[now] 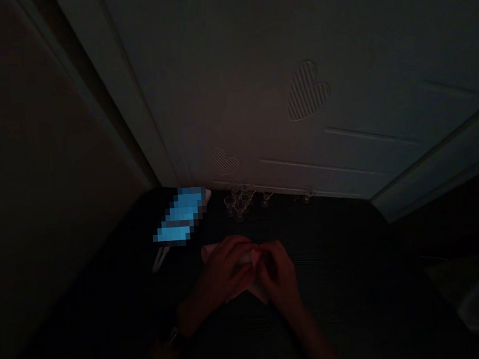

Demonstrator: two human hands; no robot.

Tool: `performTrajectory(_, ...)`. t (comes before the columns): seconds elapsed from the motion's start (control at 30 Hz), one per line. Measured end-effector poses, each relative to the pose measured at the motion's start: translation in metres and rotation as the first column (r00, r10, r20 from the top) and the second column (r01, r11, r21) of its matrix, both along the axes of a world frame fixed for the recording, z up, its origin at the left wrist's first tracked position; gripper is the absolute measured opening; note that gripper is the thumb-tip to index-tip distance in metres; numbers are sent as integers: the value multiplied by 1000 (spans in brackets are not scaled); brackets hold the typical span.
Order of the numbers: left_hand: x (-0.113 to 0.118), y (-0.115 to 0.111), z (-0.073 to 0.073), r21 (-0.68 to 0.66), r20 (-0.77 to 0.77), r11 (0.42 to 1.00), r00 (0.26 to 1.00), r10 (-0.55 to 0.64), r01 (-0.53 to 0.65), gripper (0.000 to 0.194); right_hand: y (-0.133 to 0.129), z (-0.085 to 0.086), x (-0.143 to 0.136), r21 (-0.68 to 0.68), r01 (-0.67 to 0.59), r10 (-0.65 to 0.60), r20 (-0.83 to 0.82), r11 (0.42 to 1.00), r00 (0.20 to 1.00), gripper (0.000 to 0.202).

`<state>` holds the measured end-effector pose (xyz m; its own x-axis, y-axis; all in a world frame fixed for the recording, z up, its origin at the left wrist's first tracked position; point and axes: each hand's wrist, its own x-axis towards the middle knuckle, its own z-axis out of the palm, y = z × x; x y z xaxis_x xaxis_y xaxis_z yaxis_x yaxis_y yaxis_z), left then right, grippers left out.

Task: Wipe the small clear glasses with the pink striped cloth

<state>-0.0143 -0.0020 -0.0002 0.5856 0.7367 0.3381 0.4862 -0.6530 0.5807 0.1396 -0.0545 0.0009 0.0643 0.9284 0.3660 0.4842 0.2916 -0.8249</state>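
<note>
In the dim light, a pale sheet that looks like paper is bunched between my hands over the dark table. My left hand curls over it from the left, fingers bent around it. A rolled end of the sheet sticks out beyond that hand. On the right, my right hand pinches the sheet's edge between thumb and fingers. Whether something lies inside the sheet is hidden. Just behind my hands stand several small stemmed glasses in a cluster, with another glass beside them.
A device with a lit, blurred screen lies at the back left, a pale strap at its near end. One more small glass is farther right. A white panel with raised hearts rises behind the dark table.
</note>
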Motion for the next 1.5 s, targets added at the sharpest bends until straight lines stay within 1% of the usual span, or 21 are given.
performTrajectory(0.07, 1, 0, -1, -13, 4, 1000, 1000, -3, 3, 30, 0, 1, 0, -13, 12, -12, -18, 1000, 1000, 19)
performTrajectory(0.2, 2, -2, -1, -29, 15, 1000, 1000, -9, 10, 27, 0, 0, -1, -25, -16, 15, -25, 1000, 1000, 19)
performTrajectory(0.33, 1, -3, 0, -35, 50, 999, 999, -8, 10, 27, -1, -3, -2, -41, -13, 10, -67, 999, 998, 25)
performTrajectory(0.4, 1, -2, 1, -36, 65, 999, 998, -23, 26, 30, -2, -4, -2, -34, -19, 17, -70, 999, 997, 29)
performTrajectory(0.5, 0, -2, 3, -39, 78, 999, 997, -22, 25, 31, -2, -5, -3, -14, -35, 35, -51, 999, 998, 27)
performTrajectory(0.57, 0, -3, 5, -52, 73, 999, 997, -1, 5, 29, -1, -4, -3, 2, -2, 2, -61, 1000, 998, 28)
performTrajectory(0.67, -2, -3, 3, -64, 73, 997, 997, 38, -33, 26, 1, -4, -3, 8, 57, -56, -84, 998, 995, 36)
performTrajectory(0.83, -2, -1, -5, -65, 89, 998, 996, 24, -18, 28, 3, -7, -3, -71, -22, 17, -64, 997, 998, 45)
performTrajectory(0.93, -1, 0, -7, -84, 112, 996, 992, 52, -42, 26, 3, -8, -4, -99, -5, -2, -68, 995, 998, 41)
performTrajectory(1.13, 1, -1, -4, -107, 145, 988, 982, 122, -107, 24, 5, -4, -4, -130, 8, -23, -117, 991, 993, 24)
performTrajectory(1.27, 1, -2, -4, -106, 168, 988, 978, 125, -108, 24, 6, 0, -6, -130, 24, -42, -135, 991, 990, 11)
performTrajectory(1.4, 2, -2, -5, -113, 167, 989, 979, 117, -99, 26, 6, 0, -7, -132, 47, -69, -165, 990, 984, 15)
performTrajectory(1.5, 4, -2, -5, -163, 191, 982, 973, 127, -96, 34, 7, -2, -6, -164, 68, -101, -199, 984, 975, 19)
